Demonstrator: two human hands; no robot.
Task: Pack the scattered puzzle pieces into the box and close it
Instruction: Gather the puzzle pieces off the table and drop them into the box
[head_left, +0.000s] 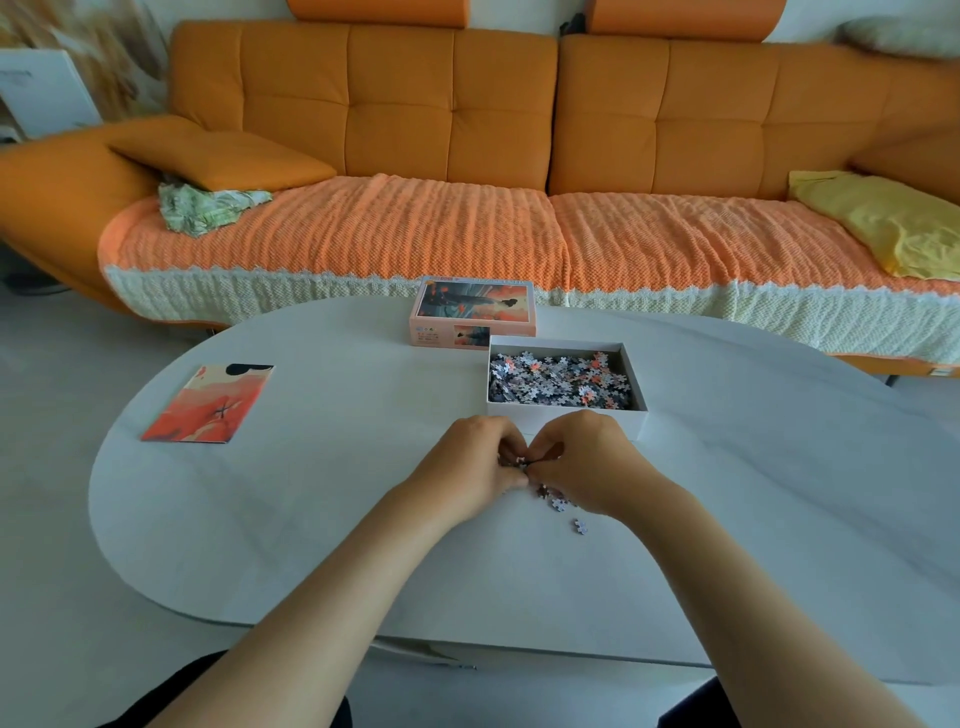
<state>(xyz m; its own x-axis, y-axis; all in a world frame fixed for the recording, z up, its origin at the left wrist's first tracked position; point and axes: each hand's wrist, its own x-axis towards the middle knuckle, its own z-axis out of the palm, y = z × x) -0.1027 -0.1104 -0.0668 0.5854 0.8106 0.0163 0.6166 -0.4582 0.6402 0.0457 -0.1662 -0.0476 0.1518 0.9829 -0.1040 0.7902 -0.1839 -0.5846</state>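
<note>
Puzzle pieces (561, 382) fill most of the white box, heaped up in grey, white and orange. A few more lie on the table just in front of it.

The biggest thing is the orange sofa (452, 104) at the back. It has an orange blanket (415, 228) over its seat and a yellow cloth (883, 223) at the right end. In front of it stands the white table (311, 519), which is long with round ends.

The box (566, 415) sits on the table a bit right of the middle, open at the top. Its lid (470, 312) lies picture side up just behind the box's left corner. I cannot tell if the two touch. A picture card (208, 405) in orange and pink lies flat on the table, well off to the left.

Both hands are down on the table, close to the front wall of the box. The left hand (475, 457) and the right hand (587, 457) are side by side. Their fingers are curled in and their fingertips meet in the middle. Together they pinch a little bunch of loose pieces (522, 461). The fingers hide how many each hand has.

A small pile (556, 500) of pieces lies on the table beside the right hand. One lone piece (581, 526) lies by itself, a little nearer the person, touching nothing.
</note>
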